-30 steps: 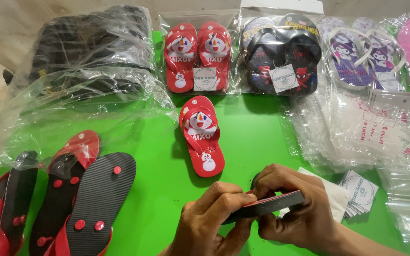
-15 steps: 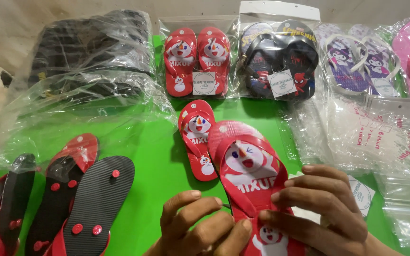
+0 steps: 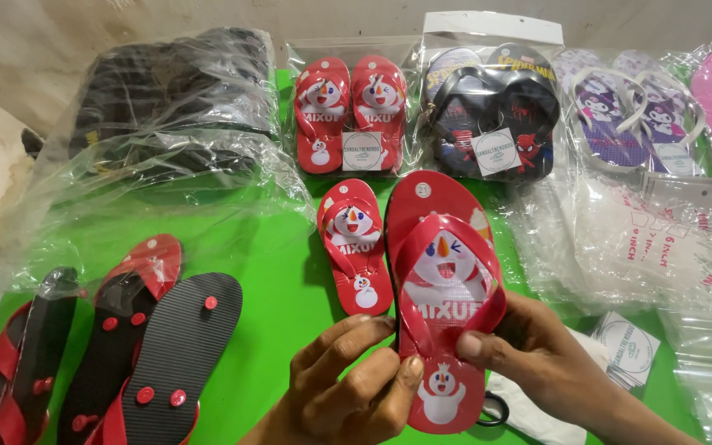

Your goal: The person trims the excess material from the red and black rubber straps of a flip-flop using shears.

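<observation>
Far left on the green worktop (image 3: 265, 272): upturned black-soled sandals (image 3: 125, 346) with red plugs, unmoved since the earlier frames. Above these, bagged dark sandals (image 3: 166, 107) in clear plastic. Centre: single small red sandal (image 3: 356, 247) lying flat, place unchanged. Just right of it, larger red snowman-print sandal (image 3: 442, 288), edge-on a second ago, now face-up and raised closer to the camera. Left hand (image 3: 356, 383) with fingers curled against its left edge near the heel; right hand (image 3: 537, 363) gripping the right edge, thumb pressed on the strap. Behind: bagged red pair (image 3: 352, 115), bagged dark pair (image 3: 492, 107). Far right: stacked clear bags (image 3: 644, 239).
</observation>
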